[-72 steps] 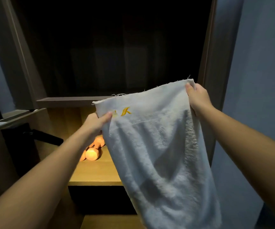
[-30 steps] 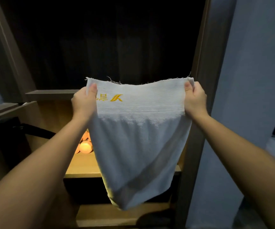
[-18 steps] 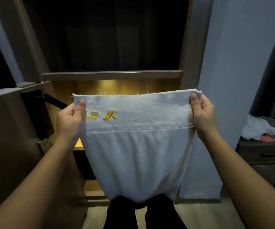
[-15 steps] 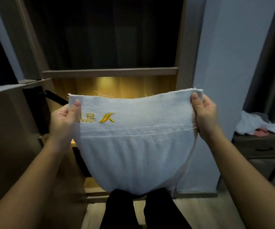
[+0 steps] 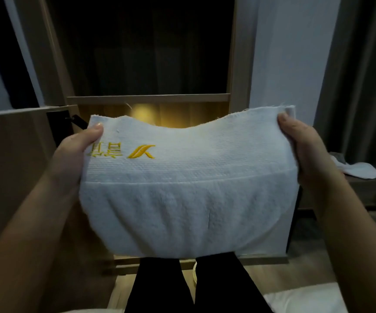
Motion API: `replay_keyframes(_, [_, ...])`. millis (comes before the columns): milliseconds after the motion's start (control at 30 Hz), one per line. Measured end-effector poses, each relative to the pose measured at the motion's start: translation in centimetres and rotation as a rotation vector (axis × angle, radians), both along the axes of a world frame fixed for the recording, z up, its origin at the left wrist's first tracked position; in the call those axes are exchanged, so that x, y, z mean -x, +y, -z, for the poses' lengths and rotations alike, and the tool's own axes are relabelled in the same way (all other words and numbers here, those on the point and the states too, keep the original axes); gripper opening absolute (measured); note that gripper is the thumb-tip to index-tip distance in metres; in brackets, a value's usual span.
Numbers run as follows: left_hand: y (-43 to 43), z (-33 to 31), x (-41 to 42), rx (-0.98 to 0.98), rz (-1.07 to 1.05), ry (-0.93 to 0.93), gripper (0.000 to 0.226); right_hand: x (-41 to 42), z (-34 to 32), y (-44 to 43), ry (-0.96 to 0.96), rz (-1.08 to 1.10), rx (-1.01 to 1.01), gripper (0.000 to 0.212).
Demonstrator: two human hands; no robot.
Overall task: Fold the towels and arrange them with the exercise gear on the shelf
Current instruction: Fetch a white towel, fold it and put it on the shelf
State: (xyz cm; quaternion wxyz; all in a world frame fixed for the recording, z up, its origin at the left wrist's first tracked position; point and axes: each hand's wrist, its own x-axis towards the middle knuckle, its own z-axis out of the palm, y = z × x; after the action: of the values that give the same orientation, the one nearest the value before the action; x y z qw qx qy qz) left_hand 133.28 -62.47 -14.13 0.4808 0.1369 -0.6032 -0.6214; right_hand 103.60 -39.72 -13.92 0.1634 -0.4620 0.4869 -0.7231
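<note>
White towel (image 5: 189,199) hangs in the air before the lit shelf (image 5: 148,98). Left hand (image 5: 74,154) pinches its upper left corner, right hand (image 5: 304,150) the upper right, fingers clamped on cloth. Top edge runs side to side between them, sagging at mid-span; judged next fold: corner to corner

Home bedrm: wardrobe shelf (image 5: 148,98), curtain (image 5: 363,86)

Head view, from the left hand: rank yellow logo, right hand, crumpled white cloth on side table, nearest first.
1. yellow logo: on the towel, beside the thumb of the left hand.
2. right hand: gripping the towel's opposite top corner.
3. crumpled white cloth: far right on the side table, beyond the right hand.
</note>
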Motion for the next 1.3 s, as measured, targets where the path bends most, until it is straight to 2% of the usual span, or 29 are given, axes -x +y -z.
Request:
replay_keyframes(67, [-1.0,1.7,0.5,-0.072,-0.065,-0.053,0.038,0.4,1.4,-0.7,-0.041,0.006,-0.092,0.038])
replay_keyframes(167, [-3.0,5.8,1.9,-0.164,-0.144,-0.164,0.041,1.5,5.0,-3.2,-0.115,0.080,-0.227,0.025])
replay_keyframes(267, [-5.0,10.3,3.4,-0.258,-0.219,-0.318,0.027,3.0,9.8,-6.3,-0.198,0.134,-0.389,0.025])
replay_keyframes(500, [-8.3,18.6,8.3,-0.430,-0.384,-0.698,0.031,5.9,20.3,-11.8,-0.269,0.254,-0.893,0.050])
replay_keyframes(633, [-8.2,22.4,8.1,-0.611,-0.203,-0.888,0.047,6.6,23.8,-11.7,-0.366,0.188,-1.131,0.058])
replay_keyframes(833, [-9.4,25.1,8.4,-0.856,-0.008,-0.815,0.042,7.8,26.6,-12.2,-0.618,-0.001,-1.146,0.045])
replay_keyframes(967, [-10.4,25.2,8.5,-0.856,0.061,-0.865,0.036,8.7,26.8,-12.6,-0.685,-0.122,-1.194,0.045])
replay_keyframes(1100, [-11.7,25.4,5.4,-0.770,0.211,-1.117,0.056,9.7,26.2,-11.1,-0.678,-0.301,-1.265,0.051])
replay_keyframes(1167, [-11.8,26.0,4.0,-0.777,0.302,-1.170,0.059,9.9,26.1,-10.1,-0.638,-0.352,-1.287,0.052])
replay_keyframes(1233, [-11.2,26.3,4.0,-0.634,0.246,-1.192,0.041,9.3,25.9,-9.9,-0.489,-0.268,-1.311,0.046])
replay_keyframes(1300, [-10.9,26.4,5.0,-0.332,0.075,-1.127,0.010,8.6,25.6,-10.4,-0.238,-0.100,-1.284,0.037])
